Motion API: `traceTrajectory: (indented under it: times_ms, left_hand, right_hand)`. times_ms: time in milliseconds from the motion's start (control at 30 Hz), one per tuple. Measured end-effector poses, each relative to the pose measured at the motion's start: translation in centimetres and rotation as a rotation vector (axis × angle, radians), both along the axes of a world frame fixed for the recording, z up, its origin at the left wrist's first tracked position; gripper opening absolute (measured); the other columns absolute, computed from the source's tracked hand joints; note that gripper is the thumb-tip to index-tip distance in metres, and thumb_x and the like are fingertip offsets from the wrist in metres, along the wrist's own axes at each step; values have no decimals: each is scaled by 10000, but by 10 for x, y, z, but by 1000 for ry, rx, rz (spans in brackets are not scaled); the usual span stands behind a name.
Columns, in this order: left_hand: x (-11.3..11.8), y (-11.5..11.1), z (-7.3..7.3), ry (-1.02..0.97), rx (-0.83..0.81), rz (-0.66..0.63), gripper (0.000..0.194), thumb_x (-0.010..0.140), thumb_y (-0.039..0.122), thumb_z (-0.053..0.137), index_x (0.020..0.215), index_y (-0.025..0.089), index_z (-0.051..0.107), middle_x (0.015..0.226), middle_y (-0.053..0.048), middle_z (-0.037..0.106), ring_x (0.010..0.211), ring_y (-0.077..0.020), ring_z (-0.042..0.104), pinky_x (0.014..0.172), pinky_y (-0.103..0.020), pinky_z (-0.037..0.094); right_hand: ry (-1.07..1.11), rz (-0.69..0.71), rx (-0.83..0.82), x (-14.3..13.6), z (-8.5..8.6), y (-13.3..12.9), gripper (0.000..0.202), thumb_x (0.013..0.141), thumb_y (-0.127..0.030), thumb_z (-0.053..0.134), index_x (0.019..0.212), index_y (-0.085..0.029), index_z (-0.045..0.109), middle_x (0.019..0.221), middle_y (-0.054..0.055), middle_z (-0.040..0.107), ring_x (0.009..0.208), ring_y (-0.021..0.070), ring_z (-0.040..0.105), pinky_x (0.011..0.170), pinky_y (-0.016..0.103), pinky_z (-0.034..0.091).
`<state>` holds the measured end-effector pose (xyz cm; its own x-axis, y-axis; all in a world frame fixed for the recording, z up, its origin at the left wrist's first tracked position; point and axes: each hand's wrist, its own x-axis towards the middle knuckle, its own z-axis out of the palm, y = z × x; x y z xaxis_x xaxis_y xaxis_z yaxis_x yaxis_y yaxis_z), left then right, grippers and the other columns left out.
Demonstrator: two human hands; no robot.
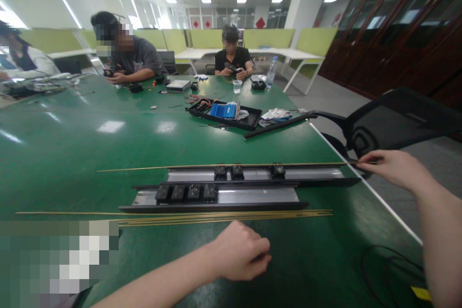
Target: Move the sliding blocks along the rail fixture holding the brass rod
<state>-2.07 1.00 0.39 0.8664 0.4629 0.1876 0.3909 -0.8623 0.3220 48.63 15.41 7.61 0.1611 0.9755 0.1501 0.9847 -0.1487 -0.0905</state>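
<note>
My right hand (393, 166), beyond the table's right edge, pinches the right end of a long thin brass-coloured rod (151, 168). The rod stretches leftward along the far side of a metal channel rail (314, 174) that carries black blocks (237, 172). In front lies a shorter channel rail (256, 196) with several black blocks (194, 193) grouped toward its left. Several more thin rods (224, 216) lie on the table along its near side. My left hand (241, 250) rests close to these rods, its fingers curled closed with nothing visible in them.
On the green table (90, 149), a black tray (252, 118) holds a blue finned part (223, 110). Beside it are gloves (276, 115) and a black strip (277, 126). A black cable (364, 260) lies near right; a chair (400, 120) stands beyond the edge. Co-workers sit opposite.
</note>
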Motion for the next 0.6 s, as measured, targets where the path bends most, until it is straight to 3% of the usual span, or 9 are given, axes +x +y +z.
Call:
traceTrajectory:
  times_ms: [133,367,600]
  left_hand:
    - [0,1,-1,-2,4,3,212,926,299,602,759,214,504,671,27,647,574,-134,594,495,-307,270]
    - [0,-1,-4,-4,10,5,213,930,306,594,762,215,501,670,32,643,581,-132,595,502,-309,283]
    - [-1,0,0,9,9,1,212,930,304,606,760,212,519,664,25,647,579,-136,610,494,-300,299]
  right_hand:
    - [65,-75,-99,-5,5,-2,431,663,-662,666,836,-281,766,881,50,780,799,280,690,649,362,483]
    - [89,-137,-55,-1,9,-6,506,631,-703,659,891,-285,775,874,73,779,799,309,679,650,382,474]
    - [71,-188,-53,8,7,-7,443,636,-642,648,879,-293,771,871,87,764,818,333,665,667,413,475]
